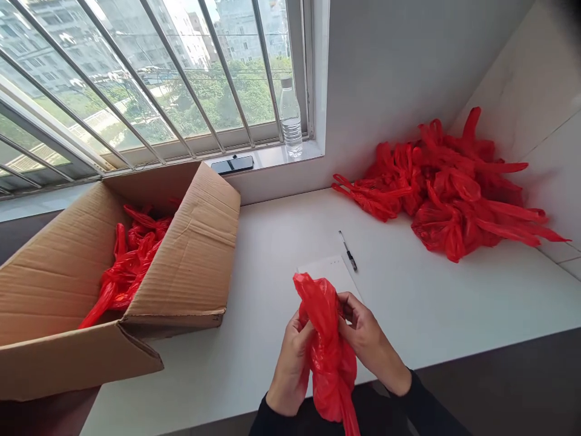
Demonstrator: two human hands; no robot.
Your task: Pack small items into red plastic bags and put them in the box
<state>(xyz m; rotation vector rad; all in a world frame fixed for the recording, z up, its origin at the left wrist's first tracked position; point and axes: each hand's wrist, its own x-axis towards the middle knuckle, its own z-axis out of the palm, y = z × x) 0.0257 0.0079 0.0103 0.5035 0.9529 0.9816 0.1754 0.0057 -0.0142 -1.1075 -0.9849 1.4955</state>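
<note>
A red plastic bag [324, 345] is held up between my two hands near the front edge of the white table [267, 236]. My left hand [293, 360] grips its left side, thumb against the plastic. On the opposite side, my right hand [363, 330] pinches the bag with bent fingers. The upper part of the bag stands bunched above my hands, and a long strip of it hangs down past the table edge. Behind the bag lies a white sheet of paper [333, 269], partly covered by it. Whether the bag contains anything cannot be made out.
At left stands an open cardboard box [190, 254] with red plastic bags [136, 248] inside. A heap of red bags [454, 188] lies at the back right. A pen [348, 251] rests by the paper. On the windowsill are a phone [232, 165] and a clear bottle [291, 124].
</note>
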